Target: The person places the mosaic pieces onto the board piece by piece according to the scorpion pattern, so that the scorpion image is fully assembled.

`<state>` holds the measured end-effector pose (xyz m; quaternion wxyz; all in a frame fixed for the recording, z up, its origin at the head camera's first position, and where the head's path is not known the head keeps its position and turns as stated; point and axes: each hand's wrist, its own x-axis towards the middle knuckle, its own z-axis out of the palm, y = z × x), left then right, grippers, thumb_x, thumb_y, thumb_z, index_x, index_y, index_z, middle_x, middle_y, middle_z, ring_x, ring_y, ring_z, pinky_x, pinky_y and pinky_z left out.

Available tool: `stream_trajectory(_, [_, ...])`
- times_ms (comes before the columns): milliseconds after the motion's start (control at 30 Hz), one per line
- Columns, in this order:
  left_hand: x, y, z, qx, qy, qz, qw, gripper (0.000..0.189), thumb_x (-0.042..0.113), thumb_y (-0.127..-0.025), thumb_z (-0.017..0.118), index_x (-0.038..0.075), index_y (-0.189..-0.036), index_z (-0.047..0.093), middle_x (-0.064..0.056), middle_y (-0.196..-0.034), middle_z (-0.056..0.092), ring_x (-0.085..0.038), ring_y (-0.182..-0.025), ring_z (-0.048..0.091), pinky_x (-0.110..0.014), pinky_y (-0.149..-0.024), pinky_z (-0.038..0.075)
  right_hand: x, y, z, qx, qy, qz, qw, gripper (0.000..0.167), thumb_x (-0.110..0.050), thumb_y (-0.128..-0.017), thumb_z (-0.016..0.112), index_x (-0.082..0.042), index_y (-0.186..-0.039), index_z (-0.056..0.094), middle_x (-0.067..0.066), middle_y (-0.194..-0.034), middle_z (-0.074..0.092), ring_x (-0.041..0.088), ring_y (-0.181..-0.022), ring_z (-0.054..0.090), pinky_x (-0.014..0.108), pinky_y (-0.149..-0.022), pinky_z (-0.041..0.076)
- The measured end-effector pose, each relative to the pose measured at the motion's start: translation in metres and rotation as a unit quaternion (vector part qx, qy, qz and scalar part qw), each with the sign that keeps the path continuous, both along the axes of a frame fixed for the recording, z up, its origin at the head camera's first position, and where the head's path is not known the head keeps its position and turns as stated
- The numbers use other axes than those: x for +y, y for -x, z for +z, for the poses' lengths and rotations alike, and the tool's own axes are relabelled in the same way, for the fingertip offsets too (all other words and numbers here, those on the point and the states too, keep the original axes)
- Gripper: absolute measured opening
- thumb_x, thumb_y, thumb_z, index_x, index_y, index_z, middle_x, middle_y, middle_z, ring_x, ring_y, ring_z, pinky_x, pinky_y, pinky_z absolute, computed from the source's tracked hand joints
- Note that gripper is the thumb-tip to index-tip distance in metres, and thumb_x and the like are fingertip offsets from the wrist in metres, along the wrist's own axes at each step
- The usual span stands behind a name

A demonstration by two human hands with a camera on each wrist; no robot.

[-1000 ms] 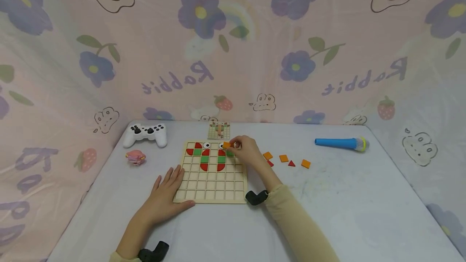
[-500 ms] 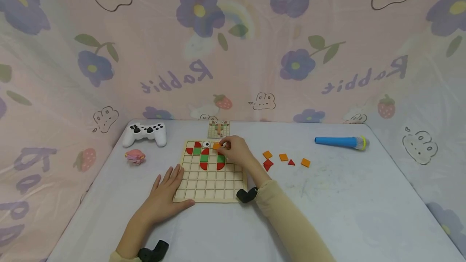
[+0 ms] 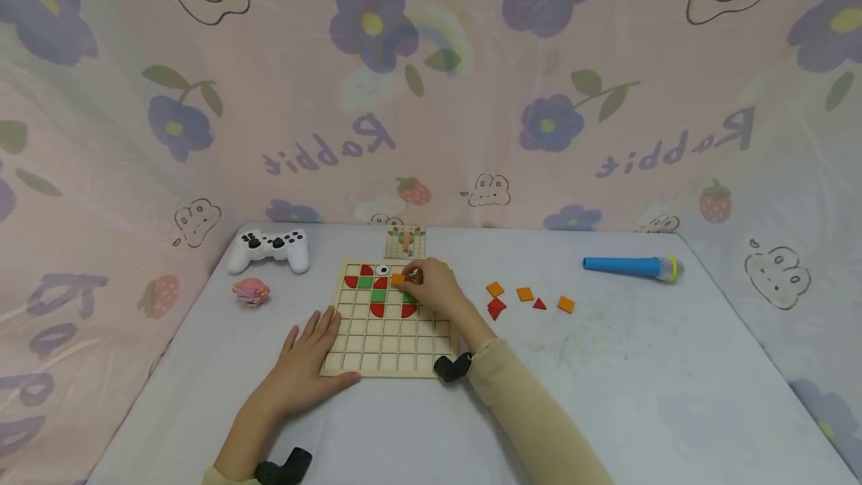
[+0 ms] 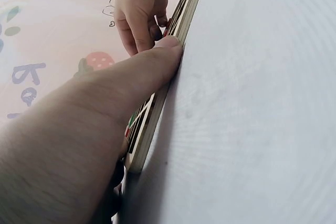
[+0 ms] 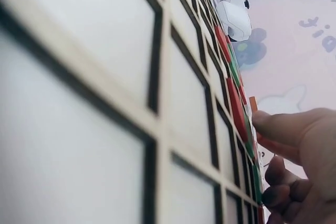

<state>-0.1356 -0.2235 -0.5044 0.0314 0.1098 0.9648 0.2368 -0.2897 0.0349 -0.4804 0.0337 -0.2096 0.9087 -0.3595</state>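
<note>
A wooden grid board (image 3: 390, 339) lies on the table, with red, green and eye-marked pieces (image 3: 378, 295) set in its upper cells. My right hand (image 3: 434, 287) pinches an orange square tile (image 3: 398, 280) over the board's upper middle, between the two columns of pieces. In the right wrist view the tile (image 5: 253, 103) shows at the tip of the thumb (image 5: 268, 124). My left hand (image 3: 306, 358) rests spread at the board's lower left corner, thumb along the near edge. The left wrist view has that thumb (image 4: 157, 61) against the board's side (image 4: 152, 124).
Right of the board lie loose orange squares (image 3: 524, 293) and red pieces (image 3: 496, 305). A small pattern card (image 3: 405, 242) stands behind it. A white game controller (image 3: 269, 247) and pink toy (image 3: 251, 292) sit at left, a blue toy microphone (image 3: 629, 267) at right.
My right hand has carried the orange tile left from the upper right eye piece, then slightly toward me. The left hand stays in place.
</note>
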Motion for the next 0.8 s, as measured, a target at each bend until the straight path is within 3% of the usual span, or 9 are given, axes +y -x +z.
stream_trajectory(500, [0.0011, -0.0013, 0.0003, 0.003, -0.006, 0.000, 1.0000, 0.114, 0.071, -0.088, 0.071, -0.001, -0.165, 0.030, -0.021, -0.174, 0.022, -0.046, -0.162, 0.013, -0.071, -0.126, 0.005, -0.0047, -0.0017, -0.0021, 0.023, -0.035, -0.003, 0.9991, 0.023, -0.027, -0.096, 0.080, -0.012, -0.113, 0.080, 0.002, -0.089, 0.068, 0.015, -0.081, 0.059, 0.032, -0.074, 0.048])
stream_trajectory(800, [0.0010, -0.0019, 0.0031, -0.002, -0.006, 0.002, 1.0000, 0.113, 0.070, -0.088, 0.072, -0.001, -0.166, 0.030, -0.019, -0.175, 0.022, -0.044, -0.163, 0.012, -0.069, -0.127, 0.004, -0.0042, -0.0038, 0.0012, 0.023, -0.024, -0.003, 0.9994, 0.022, -0.025, -0.096, 0.080, -0.011, -0.113, 0.080, 0.001, -0.085, 0.065, 0.014, -0.077, 0.055, 0.029, -0.069, 0.045])
